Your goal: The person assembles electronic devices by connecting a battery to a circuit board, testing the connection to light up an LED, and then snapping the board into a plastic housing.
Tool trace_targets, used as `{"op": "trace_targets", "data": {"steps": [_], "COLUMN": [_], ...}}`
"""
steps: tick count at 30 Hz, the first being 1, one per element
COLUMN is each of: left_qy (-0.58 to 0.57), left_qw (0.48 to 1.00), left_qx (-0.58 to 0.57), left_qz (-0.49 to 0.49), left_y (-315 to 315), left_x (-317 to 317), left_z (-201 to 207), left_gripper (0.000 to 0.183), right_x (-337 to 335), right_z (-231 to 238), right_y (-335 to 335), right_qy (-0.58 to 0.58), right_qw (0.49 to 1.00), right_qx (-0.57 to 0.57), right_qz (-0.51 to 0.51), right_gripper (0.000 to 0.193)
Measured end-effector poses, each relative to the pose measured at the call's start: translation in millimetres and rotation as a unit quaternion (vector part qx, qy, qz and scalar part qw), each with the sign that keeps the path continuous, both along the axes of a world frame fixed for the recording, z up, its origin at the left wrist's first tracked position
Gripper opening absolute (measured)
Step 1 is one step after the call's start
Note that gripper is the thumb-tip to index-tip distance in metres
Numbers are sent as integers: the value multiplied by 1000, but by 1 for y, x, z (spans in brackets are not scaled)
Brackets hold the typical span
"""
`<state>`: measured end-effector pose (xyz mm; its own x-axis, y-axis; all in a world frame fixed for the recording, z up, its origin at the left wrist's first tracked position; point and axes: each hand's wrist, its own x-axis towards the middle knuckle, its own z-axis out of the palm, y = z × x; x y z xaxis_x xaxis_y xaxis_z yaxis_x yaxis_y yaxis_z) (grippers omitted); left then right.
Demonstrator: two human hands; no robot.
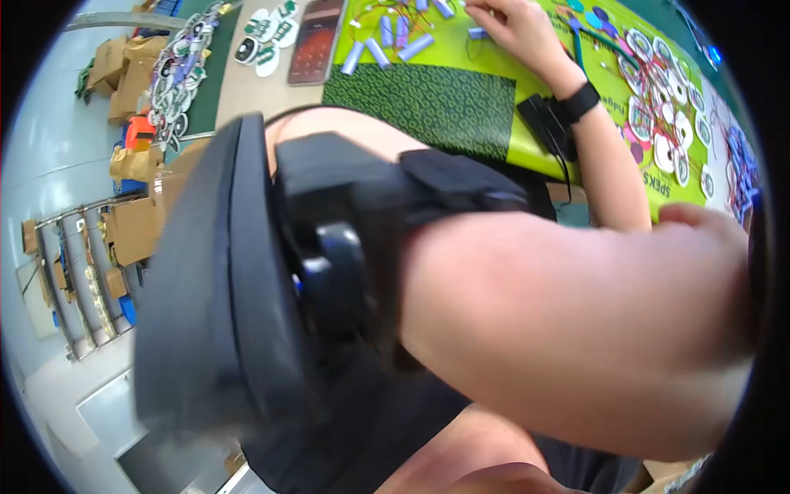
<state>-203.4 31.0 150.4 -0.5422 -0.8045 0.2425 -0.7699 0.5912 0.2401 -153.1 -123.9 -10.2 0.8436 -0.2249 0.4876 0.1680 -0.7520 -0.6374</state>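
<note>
My left hand and arm (568, 329) are raised very close to the head view and blurred. A bulky black device (239, 280) is strapped round this limb, and the fingers are mostly hidden. Beyond it, my right hand (518, 37) rests over the yellow-green table cover, fingers curled together at the top edge. Whatever they pinch is too small to make out. Just below those fingers lies a blue cylindrical battery cell (477, 34) with a thin wire. My right wrist wears a black band (578, 103) with a small black box beside it.
Several battery cells (378, 53) lie left of my right hand. A phone (317, 41), a dark green patterned mat (428, 107) and green-handled pliers (578, 41) are on the table. Wired white discs (671, 90) pile up at right, more at left. Cardboard boxes (132, 226) stand beyond.
</note>
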Motion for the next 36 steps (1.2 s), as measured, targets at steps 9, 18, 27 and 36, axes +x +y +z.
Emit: {"op": "trace_targets", "data": {"steps": [9,18,27,36], "left_qy": [4,-8,-11,-14], "left_qw": [997,995,988,977], "left_qx": [-71,-98,-151,-210], "left_qz": [-22,-6,9,30], "left_y": [-19,-19,-27,-33], "left_x": [-4,-17,-19,-24], "left_z": [-14,-23,-31,-38], "left_gripper": [13,13,13,12], "right_x": [4,-3,0,-1], "right_z": [-8,-6,-7,-2], "right_y": [3,-5,-3,1], "right_qy": [-45,-47,-45,-8], "right_qw": [999,998,998,1000], "right_qx": [-30,-25,-31,2], "right_qz": [8,27,40,26], "right_gripper": [14,14,14,14]}}
